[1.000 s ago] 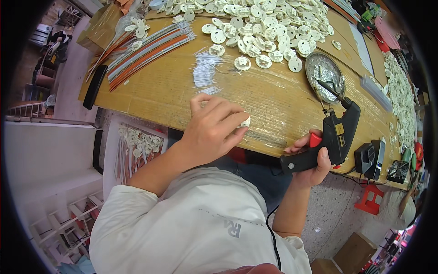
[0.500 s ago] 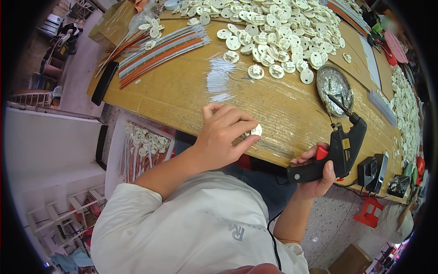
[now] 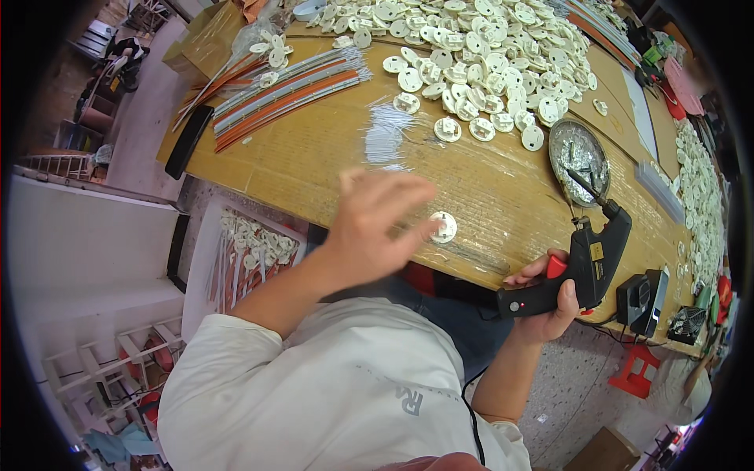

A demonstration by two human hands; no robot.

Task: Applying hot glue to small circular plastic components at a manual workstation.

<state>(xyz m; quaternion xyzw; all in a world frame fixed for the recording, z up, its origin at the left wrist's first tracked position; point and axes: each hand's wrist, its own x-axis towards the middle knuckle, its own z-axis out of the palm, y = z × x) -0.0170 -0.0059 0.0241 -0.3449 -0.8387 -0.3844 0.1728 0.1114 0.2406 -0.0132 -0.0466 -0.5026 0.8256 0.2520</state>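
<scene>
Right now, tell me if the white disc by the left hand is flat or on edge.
Flat: the white disc shows its round face upward on the table.

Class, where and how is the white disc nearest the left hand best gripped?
Probably pinch the white disc by opposite sides of its rim, the left hand coming from above left: it's round, lies flat on the table, and that hand is just leftward.

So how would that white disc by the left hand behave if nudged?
The white disc lies flat on the table, so it would probably slide rather than roll or tip. It looks like moulded plastic, so it is likely light and fairly stiff.
</scene>
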